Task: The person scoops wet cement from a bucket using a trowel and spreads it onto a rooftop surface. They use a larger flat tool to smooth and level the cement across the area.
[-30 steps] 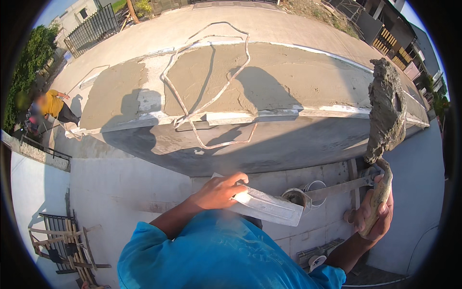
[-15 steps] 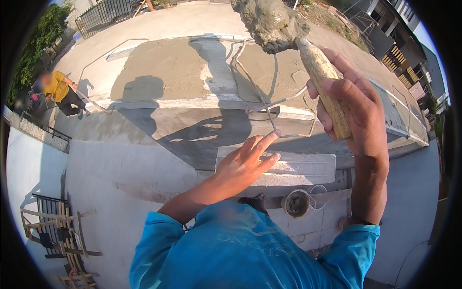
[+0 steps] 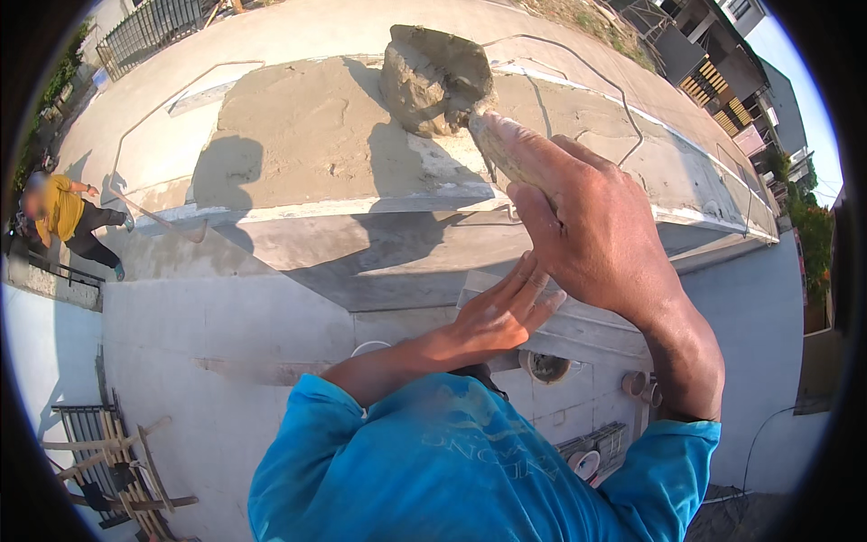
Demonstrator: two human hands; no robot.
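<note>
My right hand [image 3: 603,226] is closed round the pale wooden handle of a trowel [image 3: 459,47]. Wet grey mortar [image 3: 420,90] is heaped on its blade and hides much of it. The trowel hangs above a raised slab whose top is partly coated with a smoothed mortar layer [image 3: 298,113]. A paler, uncoated strip shows just beneath the trowel. My left hand [image 3: 508,312] is held below my right hand, with fingers stretched out and nothing visible in it.
A bucket of mortar [image 3: 546,364] stands below, beside a long pale board [image 3: 596,336]. Thin bent rods or hoses [image 3: 623,99] cross the slab's far side. A person in yellow [image 3: 61,203] stands at the left with a long-handled tool [image 3: 163,217]. Timber [image 3: 135,470] is stacked lower left.
My right hand has swung the loaded trowel left and down over the slab. My left hand has moved right, beneath it. The person in yellow appears further left.
</note>
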